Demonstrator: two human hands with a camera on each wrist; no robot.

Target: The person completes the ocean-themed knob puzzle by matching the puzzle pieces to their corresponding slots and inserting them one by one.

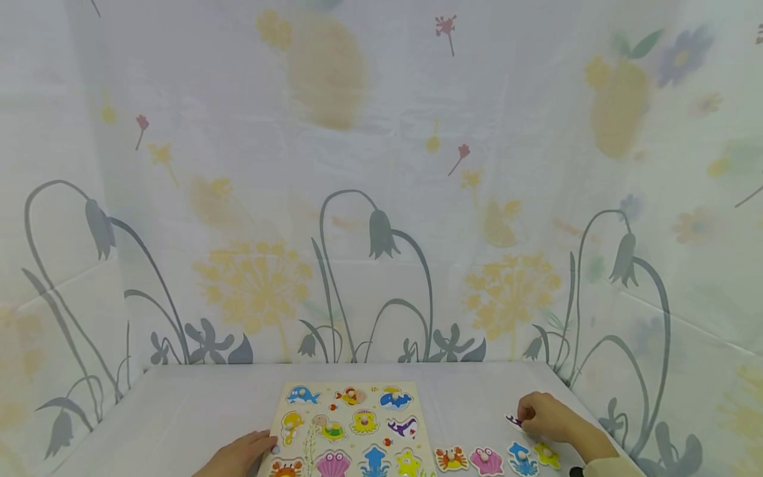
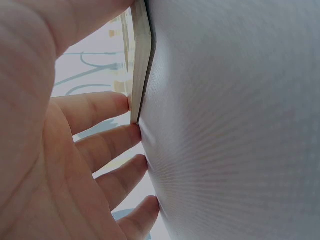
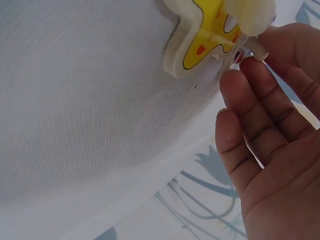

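A wooden peg puzzle board [image 1: 352, 442] printed with sea animals lies on the white table, knobbed pieces sitting in its upper rows. At its left edge is my left hand [image 1: 241, 454]; in the left wrist view the fingers [image 2: 107, 142] reach nearly straight to the board's side [image 2: 142, 65] and the cloth. Over to the right, my right hand [image 1: 545, 416] pinches a small purple puzzle piece [image 1: 512, 420], mostly hidden by the fingers. Close below that hand lies a yellow starfish piece [image 1: 546, 455], also visible in the right wrist view [image 3: 207, 35].
Beside the board, a crab piece [image 1: 451, 458], a pink shell piece [image 1: 486, 460] and a blue squid piece [image 1: 523, 458] lie in a row on the table. A small black object [image 1: 575, 472] shows by the right sleeve. Flower-printed curtains [image 1: 381, 199] stand behind and at both sides.
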